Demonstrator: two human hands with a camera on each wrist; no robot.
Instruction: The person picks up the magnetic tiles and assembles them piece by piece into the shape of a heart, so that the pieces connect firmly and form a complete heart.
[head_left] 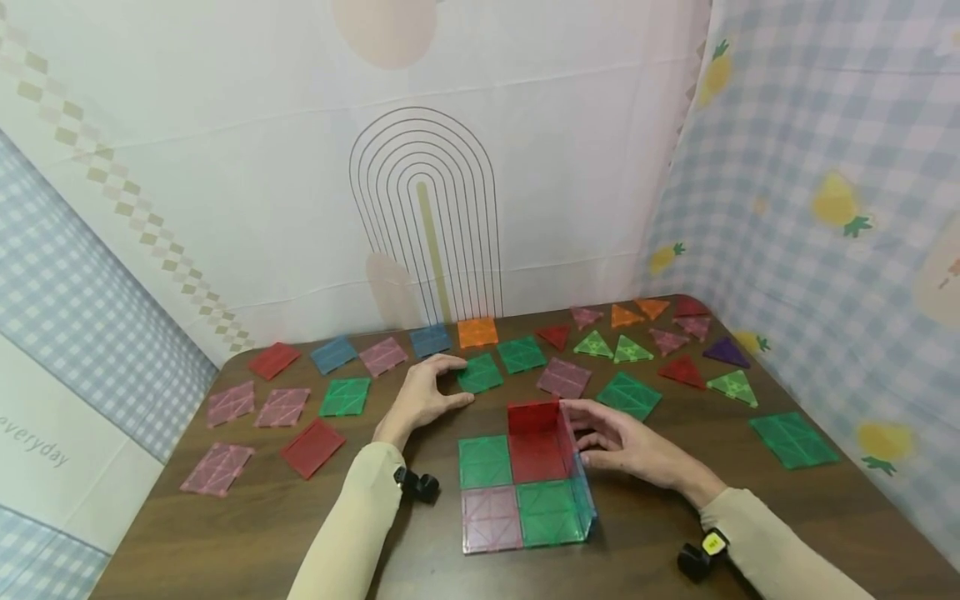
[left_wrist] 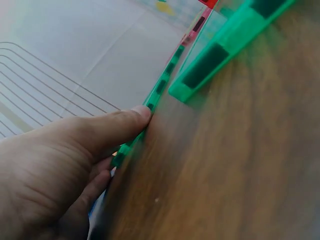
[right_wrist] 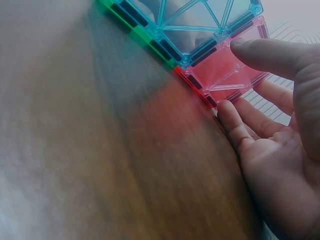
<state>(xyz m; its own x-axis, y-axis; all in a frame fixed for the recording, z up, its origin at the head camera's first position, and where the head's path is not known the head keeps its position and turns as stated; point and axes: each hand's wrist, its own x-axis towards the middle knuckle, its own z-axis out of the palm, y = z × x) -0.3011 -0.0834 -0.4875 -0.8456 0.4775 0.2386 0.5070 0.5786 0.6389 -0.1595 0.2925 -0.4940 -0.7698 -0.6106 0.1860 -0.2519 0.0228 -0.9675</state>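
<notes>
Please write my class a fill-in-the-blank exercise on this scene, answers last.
1. The left hand touches a flat, translucent, square plastic tile coloured ____.
2. The right hand has its thumb against an upright, translucent plastic tile coloured ____.
3. The flat, multicoloured plastic base comprises ____ square tiles.

Missing words: green; pink; four.

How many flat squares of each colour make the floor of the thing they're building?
Green floor squares: 2
Red floor square: 1
Pink floor square: 1
Total: 4
</notes>
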